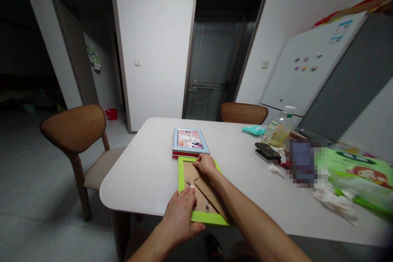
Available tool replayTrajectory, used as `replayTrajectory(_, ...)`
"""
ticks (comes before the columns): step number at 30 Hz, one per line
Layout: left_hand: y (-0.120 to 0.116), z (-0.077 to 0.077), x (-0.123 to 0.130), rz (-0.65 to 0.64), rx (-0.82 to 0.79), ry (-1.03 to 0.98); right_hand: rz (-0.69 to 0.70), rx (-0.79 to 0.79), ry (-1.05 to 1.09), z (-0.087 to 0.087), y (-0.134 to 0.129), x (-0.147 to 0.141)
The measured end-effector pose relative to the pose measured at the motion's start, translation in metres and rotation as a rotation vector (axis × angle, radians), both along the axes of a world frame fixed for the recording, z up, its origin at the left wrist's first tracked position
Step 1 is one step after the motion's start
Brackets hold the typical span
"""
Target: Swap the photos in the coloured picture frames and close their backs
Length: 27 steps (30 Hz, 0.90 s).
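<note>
Beyond the hands (193, 190) lie stacked picture frames (189, 141).

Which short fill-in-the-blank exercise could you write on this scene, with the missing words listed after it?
The left hand and the right hand are on the ____ of the green frame, not its front.
The pale blue frame lies face ____.
The cap on the bottle is ____.
The bucket on the floor is ____.

Missing words: back; up; white; red
</note>
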<state>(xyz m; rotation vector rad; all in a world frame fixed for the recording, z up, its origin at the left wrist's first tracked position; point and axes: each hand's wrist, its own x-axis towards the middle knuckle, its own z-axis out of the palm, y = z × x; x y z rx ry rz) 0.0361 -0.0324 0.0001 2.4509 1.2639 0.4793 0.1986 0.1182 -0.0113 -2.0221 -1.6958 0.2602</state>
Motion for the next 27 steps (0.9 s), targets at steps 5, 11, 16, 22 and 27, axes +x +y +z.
replayTrajectory(5, -0.003, 0.003, -0.001, -0.003, 0.001, -0.005, 0.006, 0.027, 0.005, 0.003, 0.000, -0.004)
replayTrajectory(11, -0.003, 0.003, -0.003, -0.006, 0.012, -0.027, 0.149, 0.135, 0.040, 0.012, -0.033, 0.003)
replayTrajectory(16, -0.003, 0.000, -0.004, -0.011, 0.004, -0.035, 0.276, 0.175, 0.061, 0.011, -0.069, -0.001)
replayTrajectory(22, -0.002, -0.004, -0.003, -0.014, 0.057, -0.078, 0.516, 0.151, -0.033, 0.012, -0.095, -0.016)
replayTrajectory(27, -0.003, -0.004, -0.003, -0.022, 0.071, -0.096, 0.553, 0.173, -0.086, 0.012, -0.104, -0.019)
